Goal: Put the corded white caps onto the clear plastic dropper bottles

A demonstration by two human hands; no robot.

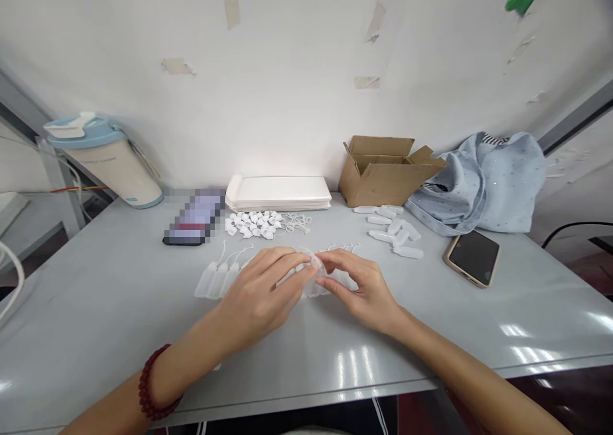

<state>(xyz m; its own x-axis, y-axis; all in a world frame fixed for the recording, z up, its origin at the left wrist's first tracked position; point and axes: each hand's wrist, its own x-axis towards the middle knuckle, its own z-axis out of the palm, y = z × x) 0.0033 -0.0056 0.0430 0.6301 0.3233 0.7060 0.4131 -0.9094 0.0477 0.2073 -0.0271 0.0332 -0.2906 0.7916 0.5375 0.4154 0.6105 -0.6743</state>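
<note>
My left hand (261, 294) and my right hand (357, 285) meet at the middle of the grey table (119, 307). Both pinch a small clear plastic bottle (313, 266) between their fingertips. Under and beside the hands lies a row of similar small clear bottles (218, 276) with thin tethered caps, laid side by side. A pile of small white caps (253, 224) sits just beyond the hands. A red bead bracelet (151, 384) is on my left wrist.
Loose clear bottles (395, 230) lie at the right rear beside an open cardboard box (383, 170). A stack of white trays (278, 193), a dark phone (194, 221), a second phone (473, 256), a blue cloth bag (483, 183) and a blue-lidded jug (108, 160) stand around.
</note>
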